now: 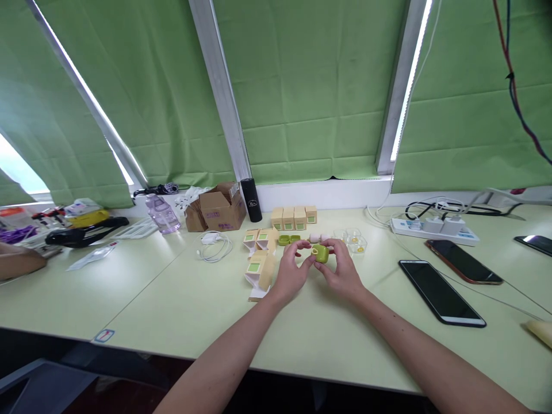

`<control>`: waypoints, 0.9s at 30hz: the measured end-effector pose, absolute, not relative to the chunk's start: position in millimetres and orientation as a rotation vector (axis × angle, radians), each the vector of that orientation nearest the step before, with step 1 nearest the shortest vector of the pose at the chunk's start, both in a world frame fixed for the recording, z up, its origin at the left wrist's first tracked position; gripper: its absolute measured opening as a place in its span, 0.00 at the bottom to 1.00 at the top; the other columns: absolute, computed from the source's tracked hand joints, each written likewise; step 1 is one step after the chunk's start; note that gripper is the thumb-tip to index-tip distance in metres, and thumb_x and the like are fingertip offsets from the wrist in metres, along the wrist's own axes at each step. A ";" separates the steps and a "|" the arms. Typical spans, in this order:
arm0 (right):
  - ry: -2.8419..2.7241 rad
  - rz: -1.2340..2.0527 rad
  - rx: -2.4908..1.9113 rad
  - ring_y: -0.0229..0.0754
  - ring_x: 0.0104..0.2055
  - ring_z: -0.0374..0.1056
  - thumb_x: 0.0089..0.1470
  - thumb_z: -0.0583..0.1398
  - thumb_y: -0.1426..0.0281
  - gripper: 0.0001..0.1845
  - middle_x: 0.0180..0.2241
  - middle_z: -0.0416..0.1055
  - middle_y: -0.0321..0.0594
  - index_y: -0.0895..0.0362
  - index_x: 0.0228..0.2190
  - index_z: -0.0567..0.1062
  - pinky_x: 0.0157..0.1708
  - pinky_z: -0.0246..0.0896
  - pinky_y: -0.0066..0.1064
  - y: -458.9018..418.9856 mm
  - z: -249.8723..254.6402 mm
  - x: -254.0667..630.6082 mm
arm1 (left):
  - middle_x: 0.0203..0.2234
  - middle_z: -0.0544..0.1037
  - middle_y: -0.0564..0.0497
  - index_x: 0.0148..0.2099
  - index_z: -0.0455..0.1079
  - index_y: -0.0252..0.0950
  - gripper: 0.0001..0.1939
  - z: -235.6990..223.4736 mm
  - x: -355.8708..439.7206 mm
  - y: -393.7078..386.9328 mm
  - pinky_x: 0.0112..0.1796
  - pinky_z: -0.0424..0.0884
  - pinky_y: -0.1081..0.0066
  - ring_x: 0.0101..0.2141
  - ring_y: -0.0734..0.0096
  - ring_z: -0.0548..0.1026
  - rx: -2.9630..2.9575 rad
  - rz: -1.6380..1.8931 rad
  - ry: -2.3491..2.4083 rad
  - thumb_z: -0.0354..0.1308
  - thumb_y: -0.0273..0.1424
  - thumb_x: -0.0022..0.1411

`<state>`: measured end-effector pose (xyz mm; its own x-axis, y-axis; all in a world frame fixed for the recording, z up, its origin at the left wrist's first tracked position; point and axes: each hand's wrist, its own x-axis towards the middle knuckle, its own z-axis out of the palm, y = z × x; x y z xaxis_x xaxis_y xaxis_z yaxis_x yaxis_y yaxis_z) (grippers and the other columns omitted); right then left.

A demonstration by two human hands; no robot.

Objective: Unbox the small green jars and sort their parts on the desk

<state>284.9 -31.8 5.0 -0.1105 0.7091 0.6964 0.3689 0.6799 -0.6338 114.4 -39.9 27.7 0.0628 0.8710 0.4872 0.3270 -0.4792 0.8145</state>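
Note:
A small olive-green case with a loop on its side (319, 253), like an earbud case, is held up over the table between my two hands. My left hand (294, 272) pinches its left side with thumb and fingers. On the other side, the fingertips of my right hand (342, 270) grip it too. Just behind my left hand lies another green case (288, 240), which looks opened out. Pale pink pieces (318, 237) lie behind the held case, partly hidden by the fingers. Opened small cardboard boxes (261, 267) stand left of my left hand.
Closed small boxes (294, 218) line up at the back, near a black bottle (250, 200) and a brown carton (222, 208). Clear plastic containers (351, 238) sit right of centre. Phones (442, 293) and a power strip (435, 229) with cables lie at right. Someone's arm (19, 261) rests far left.

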 end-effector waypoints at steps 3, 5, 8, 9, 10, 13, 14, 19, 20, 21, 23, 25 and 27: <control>-1.728 0.362 -0.868 0.53 0.54 0.65 0.57 0.62 0.67 0.21 0.51 0.67 0.46 0.49 0.51 0.65 0.51 0.70 0.51 -31.9 5.1 285.6 | 0.51 0.76 0.46 0.52 0.72 0.43 0.12 30.7 113.8 -42.7 0.52 0.68 0.59 0.54 0.60 0.71 1.898 1.436 1.234 0.63 0.32 0.66; -1.730 0.366 -0.855 0.53 0.54 0.65 0.57 0.63 0.68 0.21 0.51 0.68 0.45 0.49 0.52 0.65 0.51 0.70 0.51 -31.8 5.1 286.2 | 0.50 0.76 0.47 0.51 0.73 0.43 0.12 31.7 113.4 -44.1 0.53 0.68 0.58 0.54 0.59 0.71 1.930 1.450 1.221 0.62 0.30 0.66; -1.736 0.377 -0.840 0.52 0.54 0.66 0.57 0.62 0.68 0.22 0.51 0.68 0.45 0.49 0.52 0.66 0.52 0.70 0.50 -31.6 4.9 287.1 | 0.48 0.76 0.47 0.51 0.74 0.43 0.11 32.1 112.8 -45.1 0.54 0.68 0.57 0.54 0.59 0.70 1.979 1.455 1.195 0.62 0.29 0.66; -1.739 0.381 -0.837 0.52 0.54 0.66 0.57 0.62 0.68 0.21 0.51 0.68 0.45 0.49 0.52 0.66 0.52 0.70 0.50 -31.5 4.8 287.4 | 0.48 0.77 0.47 0.50 0.74 0.43 0.11 32.0 112.6 -45.2 0.54 0.68 0.57 0.54 0.59 0.71 1.990 1.456 1.192 0.62 0.29 0.66; -1.743 0.383 -0.836 0.52 0.54 0.66 0.57 0.62 0.68 0.21 0.51 0.68 0.45 0.49 0.51 0.66 0.52 0.70 0.51 -31.5 4.7 287.7 | 0.47 0.77 0.48 0.50 0.74 0.43 0.11 31.9 112.4 -45.1 0.54 0.68 0.57 0.53 0.59 0.71 1.998 1.454 1.191 0.62 0.29 0.66; -1.754 0.384 -0.833 0.53 0.54 0.67 0.57 0.62 0.68 0.21 0.51 0.69 0.45 0.49 0.51 0.67 0.52 0.70 0.51 -31.3 4.5 288.3 | 0.44 0.77 0.48 0.46 0.76 0.42 0.08 31.2 112.3 -44.5 0.54 0.69 0.58 0.51 0.59 0.72 2.007 1.452 1.189 0.62 0.28 0.66; -1.756 0.383 -0.831 0.53 0.54 0.67 0.57 0.62 0.69 0.21 0.51 0.69 0.45 0.49 0.52 0.67 0.52 0.70 0.51 -31.3 4.5 288.5 | 0.43 0.76 0.48 0.46 0.76 0.42 0.07 31.0 112.4 -44.3 0.53 0.69 0.58 0.50 0.59 0.72 2.006 1.450 1.188 0.62 0.28 0.66; -1.760 0.378 -0.830 0.52 0.55 0.67 0.57 0.62 0.69 0.22 0.52 0.69 0.45 0.48 0.53 0.67 0.53 0.69 0.50 -32.7 5.4 288.6 | 0.42 0.76 0.48 0.44 0.76 0.41 0.05 30.6 112.5 -44.4 0.52 0.70 0.58 0.48 0.60 0.73 2.008 1.461 1.185 0.62 0.29 0.66; -1.763 0.379 -0.832 0.52 0.55 0.67 0.57 0.62 0.69 0.22 0.52 0.69 0.45 0.48 0.53 0.67 0.53 0.69 0.50 -33.1 5.6 288.5 | 0.41 0.77 0.48 0.44 0.76 0.41 0.05 30.7 112.5 -44.6 0.51 0.70 0.58 0.48 0.60 0.73 2.014 1.467 1.183 0.62 0.29 0.66; -1.765 0.380 -0.834 0.52 0.55 0.67 0.57 0.62 0.69 0.22 0.52 0.69 0.44 0.48 0.53 0.67 0.52 0.69 0.50 -33.2 5.9 288.5 | 0.41 0.77 0.48 0.44 0.76 0.41 0.05 30.9 112.5 -44.9 0.51 0.70 0.58 0.48 0.60 0.73 2.019 1.472 1.182 0.62 0.30 0.66; -1.767 0.379 -0.833 0.52 0.55 0.67 0.57 0.62 0.69 0.22 0.51 0.69 0.44 0.49 0.53 0.68 0.52 0.70 0.49 -33.1 6.1 288.5 | 0.41 0.77 0.48 0.44 0.76 0.41 0.05 31.0 112.4 -45.2 0.50 0.70 0.59 0.47 0.60 0.73 2.026 1.481 1.187 0.61 0.30 0.66; -1.766 0.376 -0.832 0.52 0.54 0.67 0.57 0.62 0.68 0.22 0.51 0.70 0.44 0.49 0.53 0.68 0.51 0.70 0.49 -32.6 5.9 288.4 | 0.41 0.77 0.48 0.44 0.76 0.41 0.05 31.0 112.2 -45.3 0.50 0.70 0.59 0.47 0.60 0.73 2.033 1.487 1.195 0.61 0.29 0.66; -1.769 0.378 -0.831 0.52 0.54 0.68 0.57 0.62 0.69 0.22 0.51 0.70 0.45 0.49 0.53 0.68 0.52 0.70 0.49 -32.0 5.8 288.4 | 0.40 0.77 0.48 0.44 0.76 0.41 0.05 30.6 111.9 -45.0 0.50 0.71 0.59 0.46 0.61 0.74 2.039 1.491 1.204 0.61 0.29 0.66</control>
